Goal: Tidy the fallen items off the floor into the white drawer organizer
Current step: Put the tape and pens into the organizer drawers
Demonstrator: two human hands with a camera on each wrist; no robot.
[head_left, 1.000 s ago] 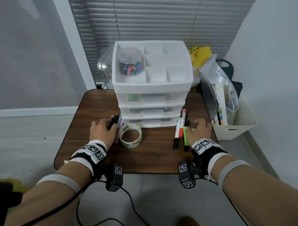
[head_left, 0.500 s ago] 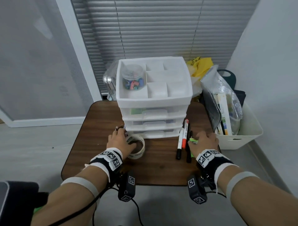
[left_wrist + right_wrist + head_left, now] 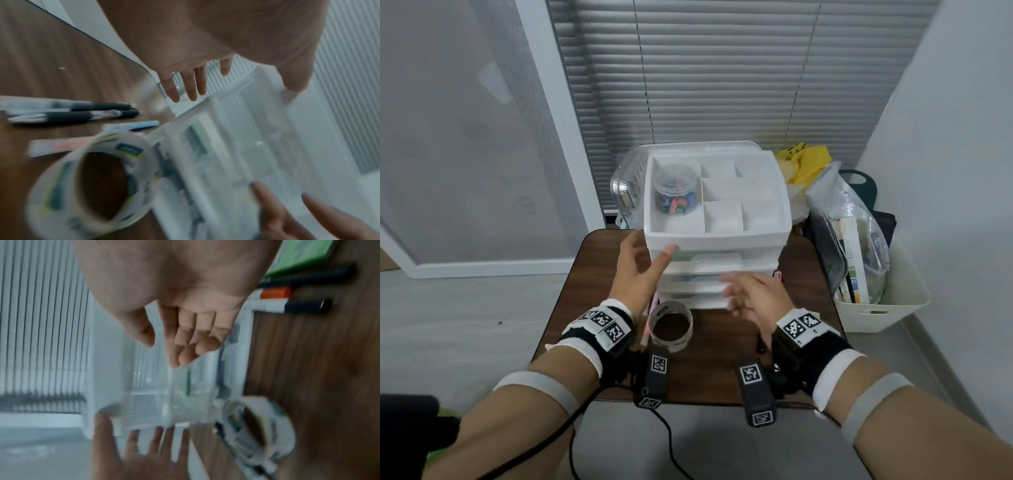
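The white drawer organizer (image 3: 717,236) stands at the back of a brown table (image 3: 592,274), with a jar of coloured clips (image 3: 675,192) in its top tray. My left hand (image 3: 642,265) is open and empty, its thumb by the organizer's top front left corner. My right hand (image 3: 748,294) is open in front of the lower drawers (image 3: 185,402). A tape roll (image 3: 671,325) and a pink pen (image 3: 650,313) lie below the left hand. The left wrist view shows black pens (image 3: 72,112) and a blue pen (image 3: 133,126). Markers (image 3: 298,305) lie right of the organizer.
A cream bin (image 3: 893,308) stuffed with bags and books stands right of the table, against the wall. A clear container (image 3: 626,185) and a yellow bag (image 3: 803,161) sit behind the organizer. Closed blinds fill the back. Cables hang off the table's near edge.
Both hands have let go of the pens and markers on the table, lifted, and opened in front of the organizer's drawers. The head view has tilted up.
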